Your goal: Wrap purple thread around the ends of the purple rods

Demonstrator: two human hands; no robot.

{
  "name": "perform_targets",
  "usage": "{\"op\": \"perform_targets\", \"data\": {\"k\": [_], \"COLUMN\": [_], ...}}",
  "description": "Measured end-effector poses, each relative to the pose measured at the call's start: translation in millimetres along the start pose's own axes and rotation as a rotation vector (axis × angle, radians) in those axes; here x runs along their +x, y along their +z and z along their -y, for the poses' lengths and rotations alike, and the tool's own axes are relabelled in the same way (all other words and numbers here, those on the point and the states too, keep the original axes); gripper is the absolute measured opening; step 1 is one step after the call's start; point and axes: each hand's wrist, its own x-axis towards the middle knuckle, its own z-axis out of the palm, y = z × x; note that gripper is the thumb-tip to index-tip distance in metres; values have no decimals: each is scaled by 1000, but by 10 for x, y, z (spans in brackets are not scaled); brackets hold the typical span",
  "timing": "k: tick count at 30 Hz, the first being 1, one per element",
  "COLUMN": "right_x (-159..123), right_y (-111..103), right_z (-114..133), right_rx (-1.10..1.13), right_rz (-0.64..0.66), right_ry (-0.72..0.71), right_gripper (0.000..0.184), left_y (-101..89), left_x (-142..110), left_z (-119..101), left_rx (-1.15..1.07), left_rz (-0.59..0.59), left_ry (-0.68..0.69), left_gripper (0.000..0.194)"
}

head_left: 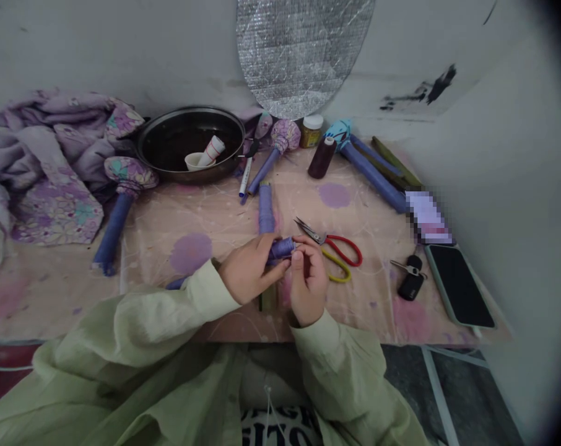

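My left hand (250,267) is closed around a small purple roll (282,248), which looks like thread or thin tape. At the right end of the roll, my right hand (309,279) has its fingers curled and its thumb pressed in a pinch; what lies between them is too small to make out. Beneath the hands lies a stick wrapped in purple (265,210), its greenish lower end showing below the left hand. Scissors (329,240) with one red and one yellow handle lie partly spread, just right of my right hand.
Purple-wrapped sticks with cloth heads (116,217) lie about. Behind stand a dark pan (150,164) holding a cup, a dark thread cone (322,158) and a jar (312,131). A marker (244,179), key fob (410,282) and phone (459,285) lie on the patterned tablecloth (155,217).
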Motion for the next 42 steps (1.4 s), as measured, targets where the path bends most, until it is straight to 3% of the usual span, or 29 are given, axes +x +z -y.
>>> {"op": "perform_targets", "data": {"k": [7, 13, 17, 21, 33, 42], "right_x": [3, -50, -78, -71, 36, 28], "right_y": [-14, -15, 4, 36, -57, -259], "right_z": [-62, -116, -122, -86, 81, 129], "right_rx": [36, 40, 269, 485, 180, 22], "right_rz": [16, -67, -56, -50, -136, -30], "right_ry": [17, 182, 306, 316, 298, 225], "right_gripper": [9, 17, 22, 20, 12, 17], "left_y": [-5, 86, 118, 125, 154, 11], "left_x": [96, 115, 102, 98, 28, -7], "left_z": [40, 119, 167, 192, 143, 146], "left_rx": [-322, -376, -390, -371, -323, -373], "left_rz": [-34, -103, -144, -193, -249, -186], "left_ry": [10, 39, 43, 90, 95, 121], "left_gripper": [32, 30, 31, 26, 34, 33]}}
